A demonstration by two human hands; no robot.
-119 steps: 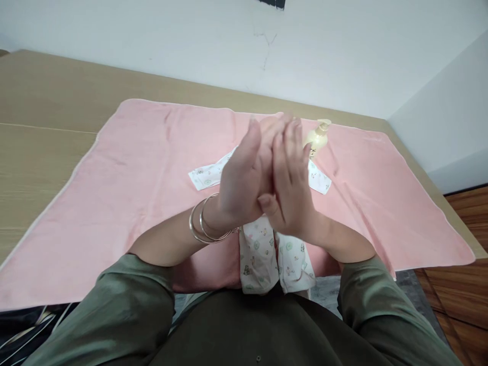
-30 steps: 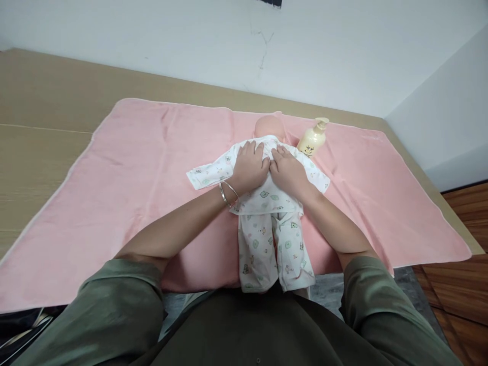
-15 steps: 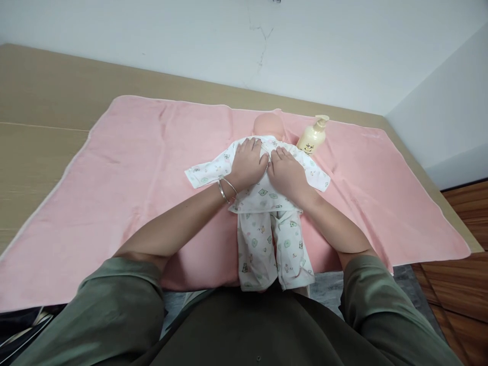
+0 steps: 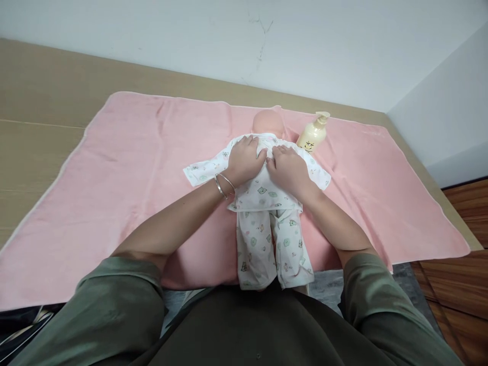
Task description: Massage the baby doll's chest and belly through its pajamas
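A baby doll (image 4: 268, 123) in a white printed top (image 4: 263, 195) and matching trousers (image 4: 256, 249) lies on a pink blanket (image 4: 148, 152), its head away from me. Only a smooth, rounded part of the head shows, with no face in view. My left hand (image 4: 246, 158) rests on the upper left of the doll's top, fingers laid on the cloth. Beside it, my right hand (image 4: 288, 169) lies on the upper right in the same way. The thumbs are close together near the middle. Neither hand grasps anything; both are open. Bangles (image 4: 223, 185) circle my left wrist.
A cream pump bottle (image 4: 313, 134) stands on the blanket to the right of the doll's head. Under the blanket is a wooden table (image 4: 41, 91), set along a white wall (image 4: 183, 40). Brown wood-grain panels (image 4: 467, 218) are at the far right.
Both hands stay on the doll's upper body, their fingers slightly more bent than before. The whole view has shifted a little. Doll and bottle keep their places on the blanket.
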